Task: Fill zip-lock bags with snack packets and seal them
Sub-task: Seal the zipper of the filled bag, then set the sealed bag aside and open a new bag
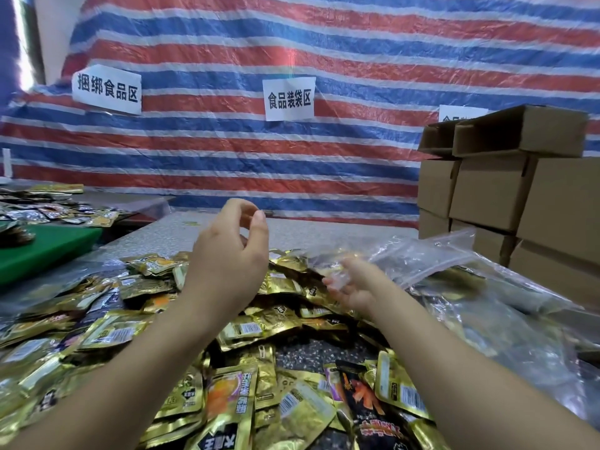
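The left hand (227, 254) is raised above the heap, its fingers curled with thumb and forefinger drawn near each other; it may be pinching the edge of clear film, but nothing shows plainly between them, so I cannot tell whether it holds anything. The right hand (352, 285) lies lower and palm-up, its fingers reaching into or under the mouth of a clear zip-lock bag (418, 254); blur and glare off the plastic hide how the fingers lie, so its hold is also uncertain. The bag trails off to the right over the table, looks unfilled and is unsealed. Beneath both hands the loose snack packets (136, 332), mostly gold foil with a few dark ones, are spread thickly across the speckled table (201, 228), so by this view the work seems early: I see no filled, sealed bag for sure. More clear plastic (506, 323) lies at the right, too crumpled and shiny to say whether it is spare bags or packed ones. Stacked cardboard boxes (506, 190) stand at the far right, cut off by the frame, and they hide most of a third paper sign on the striped tarp (292, 43). At far left a green board (42, 251) and another packet pile are only partly in view.
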